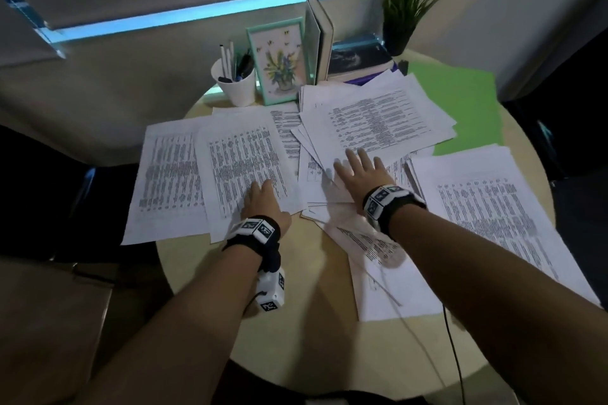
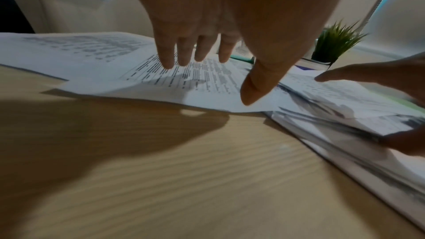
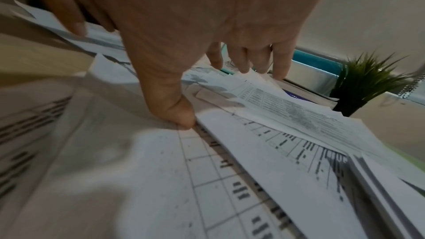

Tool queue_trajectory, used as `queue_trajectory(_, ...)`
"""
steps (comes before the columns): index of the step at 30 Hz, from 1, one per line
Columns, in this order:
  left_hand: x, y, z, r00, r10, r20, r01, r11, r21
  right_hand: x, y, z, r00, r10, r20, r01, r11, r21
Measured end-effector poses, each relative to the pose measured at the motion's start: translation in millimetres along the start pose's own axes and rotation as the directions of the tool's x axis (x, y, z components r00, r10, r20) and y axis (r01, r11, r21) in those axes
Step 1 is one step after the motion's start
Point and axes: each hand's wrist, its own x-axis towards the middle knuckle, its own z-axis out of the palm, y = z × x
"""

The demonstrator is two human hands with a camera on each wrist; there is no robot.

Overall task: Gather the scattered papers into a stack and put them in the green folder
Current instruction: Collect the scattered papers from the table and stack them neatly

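Printed white papers lie scattered over a round wooden table (image 1: 306, 276). My left hand (image 1: 263, 199) lies flat, fingers straight, on a sheet (image 1: 243, 161) at the left; in the left wrist view its fingertips (image 2: 168, 61) touch that sheet (image 2: 207, 86). My right hand (image 1: 360, 169) rests flat with spread fingers on the fanned middle pile (image 1: 378, 122); in the right wrist view its thumb (image 3: 177, 115) presses a gridded page (image 3: 207, 179). The green folder (image 1: 460, 102) lies at the back right, partly under papers.
At the back stand a white pen cup (image 1: 235, 82), a framed flower picture (image 1: 279, 59), upright and stacked books (image 1: 320, 39) and a potted plant (image 1: 406, 6). More sheets (image 1: 493, 207) hang over the table's right edge. Cables trail from my wrists.
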Motion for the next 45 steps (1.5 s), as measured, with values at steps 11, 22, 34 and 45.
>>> queue_trajectory(11,1,-21,5,0.957,0.054,0.284,-0.104,0.981,0.166,14,-25,4,0.992,0.117,-0.044,-0.113,0.99,0.087)
queue_trajectory(22,2,-33,-23,0.993,0.051,0.105,-0.02,0.961,-0.277,-17,-49,-25,0.987,0.018,-0.162,0.011,0.985,0.173)
queue_trajectory(34,11,-22,-10,0.917,-0.251,0.311,0.376,0.803,-0.463,-87,-65,30,0.915,-0.401,0.047,0.397,0.915,0.079)
queue_trajectory(45,15,-43,1,0.934,-0.285,0.215,0.352,0.839,-0.415,-68,-7,5,0.943,0.187,0.275,-0.312,0.784,0.537)
